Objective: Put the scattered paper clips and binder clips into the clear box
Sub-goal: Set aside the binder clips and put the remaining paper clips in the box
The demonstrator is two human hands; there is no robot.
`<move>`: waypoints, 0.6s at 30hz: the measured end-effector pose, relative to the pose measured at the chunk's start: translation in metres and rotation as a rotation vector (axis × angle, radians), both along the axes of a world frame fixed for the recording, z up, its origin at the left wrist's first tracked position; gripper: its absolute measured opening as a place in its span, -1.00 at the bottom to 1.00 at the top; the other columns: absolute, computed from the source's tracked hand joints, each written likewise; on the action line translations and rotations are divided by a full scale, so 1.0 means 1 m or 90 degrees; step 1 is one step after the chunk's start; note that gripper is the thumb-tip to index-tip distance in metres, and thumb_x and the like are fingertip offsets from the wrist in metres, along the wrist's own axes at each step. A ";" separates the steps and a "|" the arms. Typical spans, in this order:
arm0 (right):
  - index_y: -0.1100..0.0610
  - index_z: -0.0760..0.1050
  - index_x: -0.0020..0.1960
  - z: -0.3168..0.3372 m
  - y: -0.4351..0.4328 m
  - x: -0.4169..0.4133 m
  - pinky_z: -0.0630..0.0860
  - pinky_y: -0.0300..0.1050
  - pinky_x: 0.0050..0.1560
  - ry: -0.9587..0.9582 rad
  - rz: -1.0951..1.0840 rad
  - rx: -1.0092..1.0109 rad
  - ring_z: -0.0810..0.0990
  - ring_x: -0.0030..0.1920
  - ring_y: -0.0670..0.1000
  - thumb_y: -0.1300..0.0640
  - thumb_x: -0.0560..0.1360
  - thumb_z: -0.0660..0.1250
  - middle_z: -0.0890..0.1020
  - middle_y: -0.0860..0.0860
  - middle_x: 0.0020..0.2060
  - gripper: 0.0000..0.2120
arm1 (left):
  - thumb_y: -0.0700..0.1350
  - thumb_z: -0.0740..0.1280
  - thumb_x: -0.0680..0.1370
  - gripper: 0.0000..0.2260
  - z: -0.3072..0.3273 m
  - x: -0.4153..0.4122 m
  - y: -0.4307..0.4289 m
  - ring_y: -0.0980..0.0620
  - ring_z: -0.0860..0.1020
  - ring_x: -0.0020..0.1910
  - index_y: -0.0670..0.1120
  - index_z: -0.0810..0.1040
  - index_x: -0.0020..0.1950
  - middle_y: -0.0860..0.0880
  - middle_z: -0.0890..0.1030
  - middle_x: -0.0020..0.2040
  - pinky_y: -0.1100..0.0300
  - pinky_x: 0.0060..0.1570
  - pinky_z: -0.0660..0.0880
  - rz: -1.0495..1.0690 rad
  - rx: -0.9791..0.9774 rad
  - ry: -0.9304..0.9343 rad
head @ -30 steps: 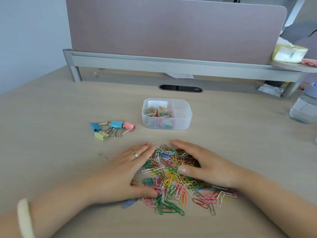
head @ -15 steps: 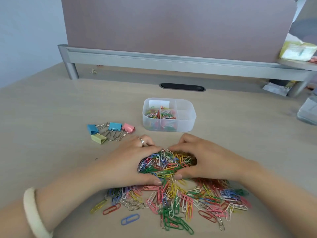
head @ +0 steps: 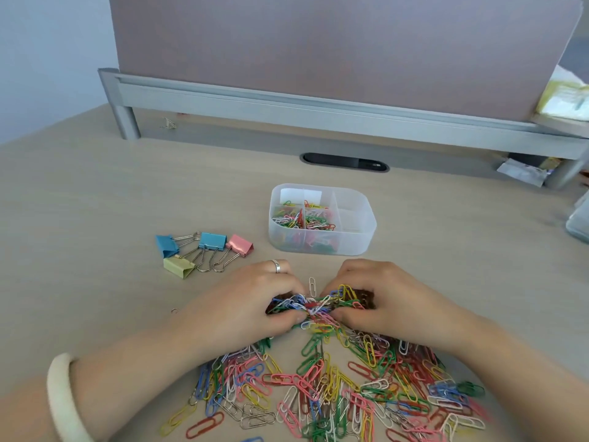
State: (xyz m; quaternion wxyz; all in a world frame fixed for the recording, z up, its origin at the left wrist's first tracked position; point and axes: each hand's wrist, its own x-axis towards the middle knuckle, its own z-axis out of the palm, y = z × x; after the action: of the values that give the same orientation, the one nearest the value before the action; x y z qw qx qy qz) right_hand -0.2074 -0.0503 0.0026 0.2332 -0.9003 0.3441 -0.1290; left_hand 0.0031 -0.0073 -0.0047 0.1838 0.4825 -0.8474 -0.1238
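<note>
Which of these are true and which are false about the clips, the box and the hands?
1. The left hand and right hand grip one bunch of paper clips together. True.
2. The clear box is empty. False: paper clips lie in some compartments.
3. Four binder clips lie on the desk, left of the box. True.
4. The pink binder clip is in the box. False: it lies on the desk with the others.
5. The desk has no paper clips on it. False: many loose paper clips lie near the person.

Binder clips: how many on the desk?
4, all left of the clear box: blue clip farthest out, lighter blue clip beside it, pink clip nearest the box, yellow clip in front. The paper clip pile could hide more.
</note>
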 end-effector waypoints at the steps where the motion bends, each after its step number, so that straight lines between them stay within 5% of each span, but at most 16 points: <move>1: -0.04 0.59 0.00 0.000 -0.001 -0.001 0.45 -0.23 -0.02 -0.002 -0.002 0.006 0.52 -0.09 -0.17 0.04 0.39 0.37 0.56 -0.11 -0.15 -0.82 | 0.08 0.28 0.47 -0.86 0.000 0.000 0.000 0.31 0.36 -0.08 0.14 0.53 0.00 0.21 0.45 -0.10 0.58 -0.17 0.24 0.004 0.000 0.012; 13: -0.11 0.59 -0.17 0.019 -0.016 0.008 0.36 -0.41 -0.22 -0.055 -0.061 0.063 0.53 -0.25 -0.17 0.14 0.37 0.44 0.58 -0.16 -0.21 -0.86 | 0.07 0.31 0.38 -0.82 -0.009 0.007 -0.006 0.41 0.40 -0.15 0.12 0.60 -0.06 0.33 0.42 -0.23 0.54 -0.15 0.25 0.029 0.021 0.164; 18: 0.06 0.60 -0.16 0.047 -0.031 0.020 0.40 -0.33 -0.35 -0.089 -0.094 0.132 0.47 -0.45 -0.16 0.21 0.39 0.42 0.55 -0.18 -0.40 -0.93 | 0.15 0.24 0.38 -0.75 -0.012 0.006 -0.005 0.30 0.42 -0.10 0.12 0.58 -0.03 0.26 0.48 -0.17 0.48 -0.10 0.30 0.011 0.016 0.168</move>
State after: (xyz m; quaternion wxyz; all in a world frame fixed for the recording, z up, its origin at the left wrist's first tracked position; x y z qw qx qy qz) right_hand -0.1877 -0.0811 0.0495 0.3379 -0.8326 0.4038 -0.1720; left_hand 0.0088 -0.0121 -0.0165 0.2888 0.4718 -0.8099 -0.1947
